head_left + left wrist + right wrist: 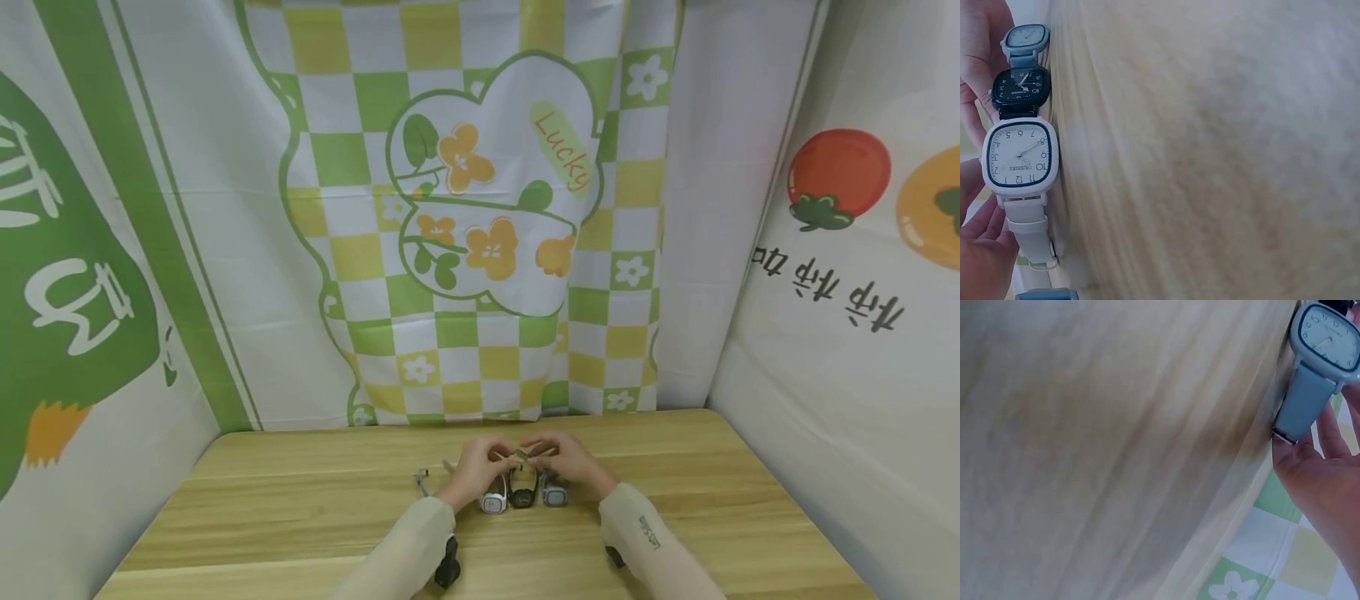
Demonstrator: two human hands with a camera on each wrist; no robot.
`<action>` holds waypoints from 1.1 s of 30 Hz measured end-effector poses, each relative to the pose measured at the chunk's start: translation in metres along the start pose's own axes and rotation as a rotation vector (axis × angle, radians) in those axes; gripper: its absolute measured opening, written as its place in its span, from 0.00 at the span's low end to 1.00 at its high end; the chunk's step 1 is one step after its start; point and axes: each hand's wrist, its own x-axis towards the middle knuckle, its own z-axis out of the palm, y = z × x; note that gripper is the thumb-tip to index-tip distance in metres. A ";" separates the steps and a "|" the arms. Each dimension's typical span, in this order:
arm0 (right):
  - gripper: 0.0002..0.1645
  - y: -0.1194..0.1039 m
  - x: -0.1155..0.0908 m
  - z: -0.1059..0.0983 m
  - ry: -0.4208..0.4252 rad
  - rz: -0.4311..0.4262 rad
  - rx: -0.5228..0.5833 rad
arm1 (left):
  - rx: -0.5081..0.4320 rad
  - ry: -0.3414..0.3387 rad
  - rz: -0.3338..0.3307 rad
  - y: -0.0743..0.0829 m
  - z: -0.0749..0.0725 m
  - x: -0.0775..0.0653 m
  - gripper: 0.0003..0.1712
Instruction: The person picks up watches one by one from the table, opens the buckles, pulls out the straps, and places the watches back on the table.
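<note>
A black wristwatch (522, 498) stands between a white wristwatch (493, 502) and a blue-grey wristwatch (555, 497), dials facing me. Behind the black watch, the fingertips of my left hand (477, 468) and right hand (566, 457) come together and pinch its strap ends. The left wrist view shows the white watch (1020, 156) close by, its strap standing near my left hand (985, 259). In the right wrist view, the blue-grey watch (1315, 394) overlaps my right hand (1322, 478). The strap ends themselves are mostly hidden by fingers.
Left of my left hand, a grey strap with a buckle (422, 482) rises from the wooden table (300, 500). A blue-grey watch edge (1046, 294) shows low in the left wrist view. A checked cloth (457, 367) hangs behind the table, with printed cloths at both sides.
</note>
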 end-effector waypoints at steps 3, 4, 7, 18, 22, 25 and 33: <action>0.18 -0.002 -0.002 -0.001 0.011 0.032 0.005 | -0.014 0.003 -0.008 0.001 0.000 0.001 0.08; 0.18 -0.003 -0.003 -0.003 0.012 0.037 -0.001 | -0.016 0.005 -0.012 0.001 0.000 0.001 0.08; 0.18 -0.004 -0.007 -0.007 0.024 0.064 -0.021 | -0.021 0.008 -0.019 0.003 0.001 0.003 0.09; 0.18 -0.006 -0.026 -0.028 0.038 0.101 -0.090 | -0.007 -0.012 -0.016 0.016 0.012 0.011 0.11; 0.18 -0.006 -0.031 -0.033 0.042 0.114 -0.081 | -0.008 -0.030 -0.012 0.023 0.017 0.012 0.10; 0.17 -0.004 -0.034 -0.035 0.044 0.129 -0.068 | -0.004 -0.049 -0.015 0.026 0.021 0.012 0.10; 0.16 0.002 -0.041 -0.037 0.066 0.180 -0.009 | 0.027 -0.069 0.002 0.028 0.031 0.012 0.07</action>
